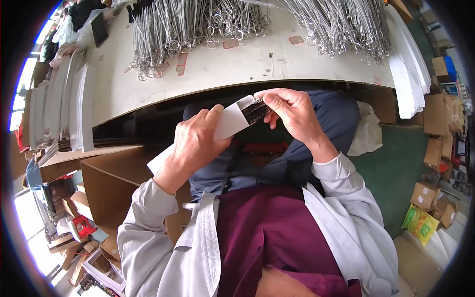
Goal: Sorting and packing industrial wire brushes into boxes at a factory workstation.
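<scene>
Worktable (222,67), pale, curved edge across the top of the view. Open cardboard box (111,178), brown, below the table's left end. Wire rods (168,29), many, grey, ring-ended, heaped on the worktable. White cartons (81,109), flat, stacked at the table's left end. Narrow white box (232,121), tilted, open end up and right, held above the lap. Left hand (198,136), wrapped around the narrow white box. Right hand (294,111), thumb and fingers pinching the dark pieces (256,113), apparently bristled, at the box's open mouth.
</scene>
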A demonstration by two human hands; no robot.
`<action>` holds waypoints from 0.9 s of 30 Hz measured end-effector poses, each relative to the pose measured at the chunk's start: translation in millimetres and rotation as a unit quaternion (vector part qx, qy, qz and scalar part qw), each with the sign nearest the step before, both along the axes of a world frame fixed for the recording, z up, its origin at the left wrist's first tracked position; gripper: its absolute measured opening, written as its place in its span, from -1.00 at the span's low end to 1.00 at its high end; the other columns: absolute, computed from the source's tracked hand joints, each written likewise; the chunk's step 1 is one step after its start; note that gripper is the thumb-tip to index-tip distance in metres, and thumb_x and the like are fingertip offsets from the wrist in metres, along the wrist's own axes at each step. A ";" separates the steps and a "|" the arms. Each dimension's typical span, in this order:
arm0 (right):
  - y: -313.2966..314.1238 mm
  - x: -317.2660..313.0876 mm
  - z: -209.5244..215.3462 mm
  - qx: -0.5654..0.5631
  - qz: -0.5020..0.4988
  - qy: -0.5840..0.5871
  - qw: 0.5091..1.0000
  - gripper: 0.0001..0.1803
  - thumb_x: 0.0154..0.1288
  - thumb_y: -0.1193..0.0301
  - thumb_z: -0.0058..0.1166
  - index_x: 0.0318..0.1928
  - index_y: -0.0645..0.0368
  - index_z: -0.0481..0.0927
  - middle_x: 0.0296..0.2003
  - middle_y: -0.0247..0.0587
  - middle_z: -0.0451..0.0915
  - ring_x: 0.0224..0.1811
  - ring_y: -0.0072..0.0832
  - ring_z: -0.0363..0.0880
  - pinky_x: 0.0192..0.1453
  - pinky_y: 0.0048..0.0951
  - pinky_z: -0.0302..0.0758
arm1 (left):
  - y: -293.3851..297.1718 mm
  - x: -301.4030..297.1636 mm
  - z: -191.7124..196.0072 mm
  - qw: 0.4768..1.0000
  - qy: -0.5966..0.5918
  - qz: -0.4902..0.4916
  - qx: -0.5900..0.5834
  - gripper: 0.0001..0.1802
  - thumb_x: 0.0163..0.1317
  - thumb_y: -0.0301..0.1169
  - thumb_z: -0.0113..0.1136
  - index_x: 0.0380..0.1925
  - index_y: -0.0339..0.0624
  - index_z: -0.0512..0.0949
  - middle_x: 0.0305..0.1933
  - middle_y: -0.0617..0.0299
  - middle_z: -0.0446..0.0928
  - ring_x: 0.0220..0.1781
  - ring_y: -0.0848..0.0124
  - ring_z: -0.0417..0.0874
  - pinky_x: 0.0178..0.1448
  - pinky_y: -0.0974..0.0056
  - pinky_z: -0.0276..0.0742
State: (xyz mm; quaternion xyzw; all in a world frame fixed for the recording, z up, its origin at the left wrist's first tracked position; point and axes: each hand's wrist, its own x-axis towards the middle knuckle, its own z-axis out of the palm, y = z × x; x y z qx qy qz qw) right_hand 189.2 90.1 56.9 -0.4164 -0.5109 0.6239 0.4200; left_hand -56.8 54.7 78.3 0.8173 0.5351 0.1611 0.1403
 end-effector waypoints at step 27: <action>-18.5 -11.6 -20.7 0.426 -0.085 -0.328 0.839 -0.78 0.20 0.65 0.26 -0.12 0.24 0.68 -0.23 -0.19 0.70 -0.19 -0.23 0.64 -0.02 -0.26 0.59 | -21.6 18.6 -28.2 0.996 -0.022 0.040 -0.074 -0.37 0.00 -0.22 0.56 0.03 -0.27 0.54 -0.25 -0.02 0.67 -0.22 0.01 0.76 -0.15 0.04 0.71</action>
